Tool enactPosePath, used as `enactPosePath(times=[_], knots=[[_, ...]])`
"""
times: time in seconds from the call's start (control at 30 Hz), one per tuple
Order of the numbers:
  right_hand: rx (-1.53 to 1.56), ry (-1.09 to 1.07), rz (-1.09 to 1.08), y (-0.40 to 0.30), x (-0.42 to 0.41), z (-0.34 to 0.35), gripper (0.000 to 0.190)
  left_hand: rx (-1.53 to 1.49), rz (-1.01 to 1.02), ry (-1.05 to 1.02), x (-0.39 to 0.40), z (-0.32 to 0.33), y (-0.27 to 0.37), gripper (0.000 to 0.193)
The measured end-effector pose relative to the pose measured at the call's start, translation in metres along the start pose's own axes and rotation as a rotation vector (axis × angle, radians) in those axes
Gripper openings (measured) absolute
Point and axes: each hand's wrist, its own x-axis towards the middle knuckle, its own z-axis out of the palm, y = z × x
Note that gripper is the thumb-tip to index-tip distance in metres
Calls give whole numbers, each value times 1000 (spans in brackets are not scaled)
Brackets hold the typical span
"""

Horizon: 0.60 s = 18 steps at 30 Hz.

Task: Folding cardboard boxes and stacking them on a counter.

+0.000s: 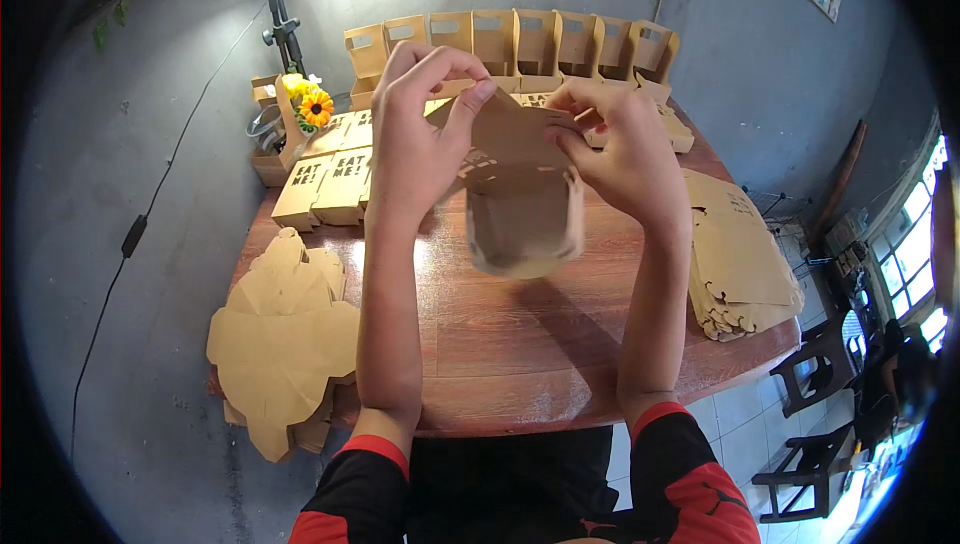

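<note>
A partly folded kraft cardboard box (521, 206) hangs above the middle of the table, its hollow body towards me and blurred at the lower rim. My left hand (429, 112) pinches an upper left corner of its raised panel between thumb and fingers. On the other side, my right hand (619, 142) grips the panel's upper right edge, with the thumb in front. The fingertips behind the cardboard are partly hidden. Beneath the box, its shadow falls on the reddish wooden tabletop (510, 341).
Flat die-cut cardboard blanks (281, 341) lie at the left, overhanging the front edge. More flat blanks (742, 244) are piled at the right. Printed folded boxes (337, 180) and upright handled carriers (536, 41) line the back. A flower-decorated caddy (277, 157) and a lamp stand (283, 30) stand back left.
</note>
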Motion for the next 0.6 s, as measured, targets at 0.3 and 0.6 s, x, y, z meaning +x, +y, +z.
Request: enactPosePath(times=[0.3,0.6], knots=[[82,-50,271,-3,7,15,19,138,-76,-42,-10,18,-23,23],[109,-15,356,25,9,34,20,-208,-628,-469,-10,15,-40,22]])
